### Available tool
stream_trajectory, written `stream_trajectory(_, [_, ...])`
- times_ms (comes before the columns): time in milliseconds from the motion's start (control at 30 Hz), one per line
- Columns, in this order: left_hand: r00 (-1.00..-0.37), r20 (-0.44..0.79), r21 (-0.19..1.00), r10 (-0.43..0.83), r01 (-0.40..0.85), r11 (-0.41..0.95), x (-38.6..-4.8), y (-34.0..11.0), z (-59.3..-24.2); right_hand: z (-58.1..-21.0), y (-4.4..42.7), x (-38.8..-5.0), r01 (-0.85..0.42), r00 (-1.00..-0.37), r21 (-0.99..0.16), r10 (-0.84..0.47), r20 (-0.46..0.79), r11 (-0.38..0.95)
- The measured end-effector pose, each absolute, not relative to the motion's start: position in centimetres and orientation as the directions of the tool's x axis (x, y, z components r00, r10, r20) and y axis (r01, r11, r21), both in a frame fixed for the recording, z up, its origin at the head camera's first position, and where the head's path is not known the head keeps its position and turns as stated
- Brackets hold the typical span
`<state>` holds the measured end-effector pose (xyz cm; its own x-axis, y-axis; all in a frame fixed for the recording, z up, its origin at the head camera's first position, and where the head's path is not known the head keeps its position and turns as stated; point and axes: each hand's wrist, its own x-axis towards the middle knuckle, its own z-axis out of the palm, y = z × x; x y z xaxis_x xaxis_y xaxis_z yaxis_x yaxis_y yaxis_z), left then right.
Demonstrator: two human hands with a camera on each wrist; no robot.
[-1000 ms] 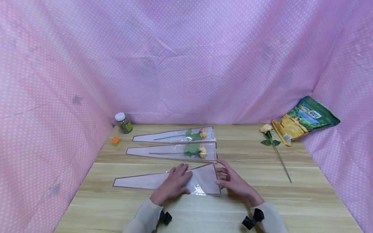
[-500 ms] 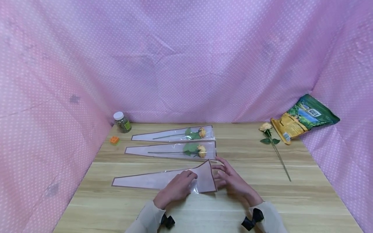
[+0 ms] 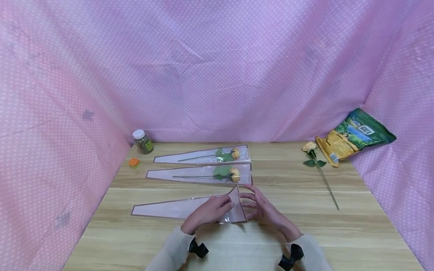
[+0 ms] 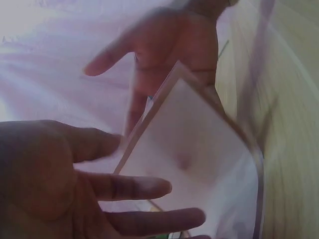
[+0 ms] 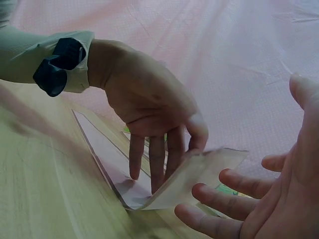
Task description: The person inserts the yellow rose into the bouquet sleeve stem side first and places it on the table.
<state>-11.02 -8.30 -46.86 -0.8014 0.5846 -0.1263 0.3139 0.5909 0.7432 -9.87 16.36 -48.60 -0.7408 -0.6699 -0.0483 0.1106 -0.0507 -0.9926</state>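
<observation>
A clear flower sleeve (image 3: 162, 209) with a brown border lies nearest the person, its wide end bent upward between both hands. My left hand (image 3: 209, 210) is over the raised part; in the left wrist view its fingers (image 4: 134, 188) are spread loosely beside the sheet. In the right wrist view several left fingers point down at the sleeve. My right hand (image 3: 266, 212) stands at the wide end, its fingers (image 5: 224, 201) extended and touching or close to the bent flap. Farther back lie two more sleeves (image 3: 196, 172), (image 3: 190, 156), each containing a yellow rose (image 3: 234, 174), (image 3: 235, 153).
At the right lies a loose pale yellow rose (image 3: 309, 147), beside a green and yellow bag (image 3: 356, 137). On the left stand a white-lidded jar (image 3: 144, 144) and an orange block (image 3: 133, 162). Pink dotted cloth (image 3: 217, 75) encloses the wooden table (image 3: 244, 248).
The near sleeve's wide end has risen and bent leftward. My right hand has shifted left with it. The left hand has gone from lying flat on the sleeve to a raised, bent pose.
</observation>
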Motion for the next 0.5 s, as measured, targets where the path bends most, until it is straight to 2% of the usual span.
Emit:
stream_trajectory(167, [-0.835, -0.166, 0.801, 0.524, 0.196, 0.566, -10.85, -8.04, -46.66, -48.30, 16.14, -9.65, 0.099, -0.710, -0.993, -0.703, -0.029, -0.058])
stream_trajectory(500, [-0.883, -0.159, 0.818, 0.442, 0.133, 0.560, -10.64, -7.57, -46.79, -48.38, 16.04, -9.49, 0.099, -0.682, -0.991, -0.732, 0.001, -0.094])
